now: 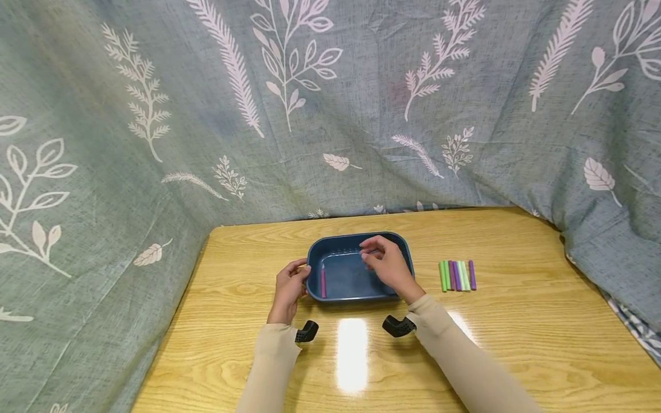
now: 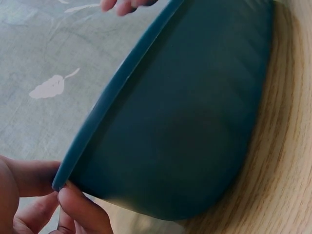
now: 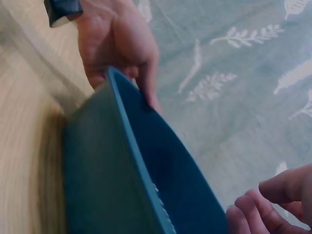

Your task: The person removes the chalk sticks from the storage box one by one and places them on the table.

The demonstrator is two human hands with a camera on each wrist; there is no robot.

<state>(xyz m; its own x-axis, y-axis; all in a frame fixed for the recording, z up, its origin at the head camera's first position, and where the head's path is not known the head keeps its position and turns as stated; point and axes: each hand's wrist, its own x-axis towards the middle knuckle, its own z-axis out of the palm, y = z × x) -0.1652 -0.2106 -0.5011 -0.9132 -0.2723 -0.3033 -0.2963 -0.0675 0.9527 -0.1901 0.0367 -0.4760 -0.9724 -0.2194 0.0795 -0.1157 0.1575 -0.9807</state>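
Observation:
A dark blue rectangular basin [image 1: 346, 278] sits on the wooden table. My left hand [image 1: 290, 287] grips its left edge; in the left wrist view, the thumb and a finger [image 2: 84, 208] pinch the basin's rim [image 2: 105, 107] from both sides. Inside the basin, near the left wall, lies one magenta stick [image 1: 323, 284]. Above the basin's right half hovers my right hand [image 1: 388, 265], fingers loosely bent and nothing visible in them. The right wrist view shows its fingers [image 3: 253, 212] apart from the basin's wall [image 3: 102, 161].
To the right of the basin, several thin sticks [image 1: 457, 276] in green, pale green, magenta and purple lie side by side on the table [image 1: 521, 321]. A leaf-patterned grey-blue cloth [image 1: 361, 137] hangs along the table's back and sides.

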